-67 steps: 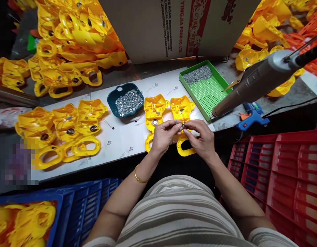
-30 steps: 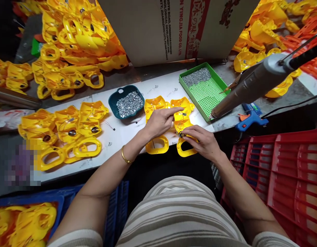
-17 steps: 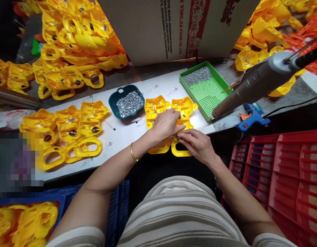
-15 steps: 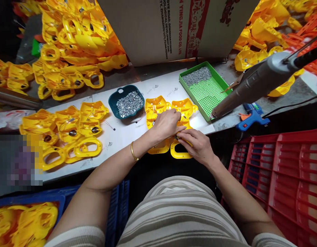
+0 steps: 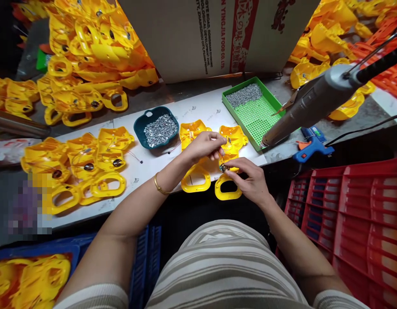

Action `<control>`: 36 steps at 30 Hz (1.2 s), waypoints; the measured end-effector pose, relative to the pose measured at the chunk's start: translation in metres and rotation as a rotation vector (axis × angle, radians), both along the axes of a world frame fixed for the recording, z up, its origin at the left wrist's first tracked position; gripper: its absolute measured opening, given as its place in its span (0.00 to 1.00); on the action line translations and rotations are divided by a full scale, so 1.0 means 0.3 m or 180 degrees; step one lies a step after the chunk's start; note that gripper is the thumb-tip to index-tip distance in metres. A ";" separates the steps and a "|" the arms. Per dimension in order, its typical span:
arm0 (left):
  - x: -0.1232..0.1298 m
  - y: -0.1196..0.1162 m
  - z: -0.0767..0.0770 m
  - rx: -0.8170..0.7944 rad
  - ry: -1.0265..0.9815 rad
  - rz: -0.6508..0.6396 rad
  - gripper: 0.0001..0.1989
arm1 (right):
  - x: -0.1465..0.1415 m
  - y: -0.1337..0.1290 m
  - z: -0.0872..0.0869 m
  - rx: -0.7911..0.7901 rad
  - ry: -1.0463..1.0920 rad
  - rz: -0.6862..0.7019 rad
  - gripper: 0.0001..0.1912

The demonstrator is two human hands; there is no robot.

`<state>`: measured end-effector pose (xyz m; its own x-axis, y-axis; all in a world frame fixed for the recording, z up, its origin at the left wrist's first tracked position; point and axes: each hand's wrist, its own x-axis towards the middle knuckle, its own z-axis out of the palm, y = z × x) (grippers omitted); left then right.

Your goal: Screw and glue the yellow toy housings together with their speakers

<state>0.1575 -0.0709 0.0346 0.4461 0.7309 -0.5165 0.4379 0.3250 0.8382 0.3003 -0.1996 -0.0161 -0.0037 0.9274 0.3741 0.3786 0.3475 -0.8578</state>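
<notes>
My right hand [image 5: 250, 178] pinches a small dark round electronic part [image 5: 223, 168] between thumb and fingertips, above the handle of the right yellow plastic shell [image 5: 235, 139]. Just above it, my left hand [image 5: 204, 146] has its fingers pinched together; what they hold is too small to make out, though a thin wire seems to run between the hands. Beside it, the left yellow shell [image 5: 193, 127] lies partly hidden under my left hand and wrist. Both shells lie with their hollow side up and their loop handles toward me.
A dark green tub [image 5: 138, 131] of small metal screws and a green tray [image 5: 278, 105] stand behind. An electric screwdriver [image 5: 304, 107] hangs at right, near a blue glue gun [image 5: 314, 148]. More yellow shells [image 5: 114, 146] lie left; a red crate [image 5: 356, 214] stands right.
My left hand has lifted slightly and drawn away from my right fingers, opening a gap between them. The small round part in my right hand now shows more clearly.
</notes>
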 end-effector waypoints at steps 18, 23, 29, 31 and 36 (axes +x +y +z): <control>-0.143 0.042 -0.032 0.3089 0.1481 -0.0302 0.09 | 0.025 0.040 -0.032 -0.0548 -0.1510 -0.0817 0.10; -0.118 -0.095 -0.098 0.3880 0.1400 -0.0398 0.14 | 0.013 0.053 -0.048 -0.0526 -0.1847 -0.0811 0.10; -0.083 -0.234 -0.136 0.3025 0.1210 -0.0591 0.26 | 0.003 0.060 -0.050 -0.0454 -0.1948 -0.0876 0.11; -0.073 -0.248 -0.132 0.2659 0.1162 -0.0516 0.28 | 0.003 0.062 -0.049 -0.0476 -0.1978 -0.0868 0.11; -0.050 -0.268 -0.136 0.2204 0.0784 -0.0127 0.30 | -0.005 0.062 -0.044 -0.0456 -0.2086 -0.0781 0.10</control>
<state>0.1424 -0.1512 -0.0062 0.4099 0.9116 -0.0311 0.6405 -0.2634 0.7214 0.2989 -0.1809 -0.0294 0.0292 0.9702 0.2407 0.8847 0.0870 -0.4579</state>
